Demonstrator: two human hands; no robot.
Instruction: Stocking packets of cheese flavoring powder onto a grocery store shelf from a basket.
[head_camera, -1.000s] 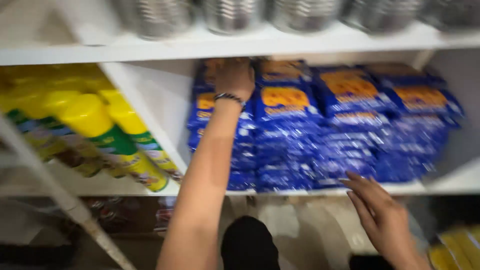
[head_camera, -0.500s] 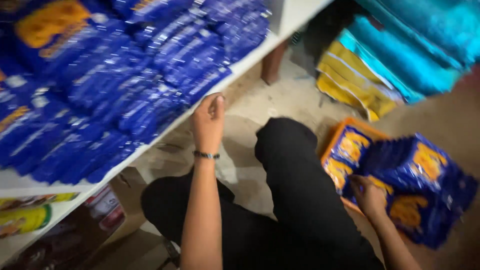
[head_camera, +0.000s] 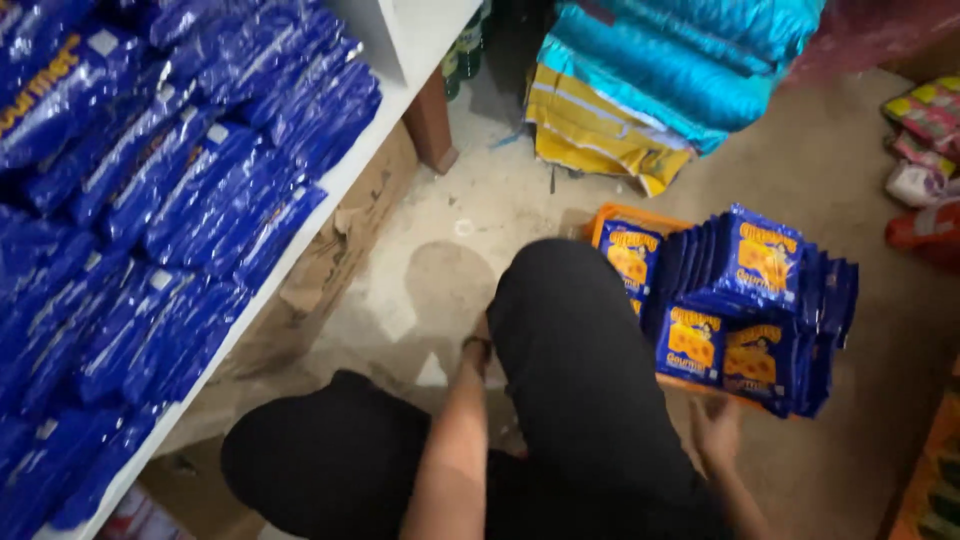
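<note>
A bundle of blue snack packets (head_camera: 755, 320) with yellow-orange printing is sat on the floor to the right of the black-trousered knee (head_camera: 575, 350), stacked on what looks like an orange tray (head_camera: 640, 215) whose rim peeks out at the back. The packets are judged to be light, puffy and crinkly, the glossy film kind that slides around easily, so the stack is probably best taken from underneath or by the tray edge rather than pinched at the top seals. Crushing seems the main worry, since the contents are likely brittle.

The right hand (head_camera: 715, 430) is seen just below the near corner of the stack, fingers loosely spread, nothing clearly gripped; whether it's touching the packets can't be told because of blur. The left hand (head_camera: 478, 350) is mostly hidden behind the knee, only the wrist with a dark band shows, so its state can't be made out.

Further out, a white shelf (head_camera: 390, 130) is packed with the same shiny blue packets (head_camera: 150, 200), a cardboard box (head_camera: 330, 270) is tucked under it, and teal and yellow sacks (head_camera: 640, 90) are heaped on the dusty concrete floor (head_camera: 480, 220).
</note>
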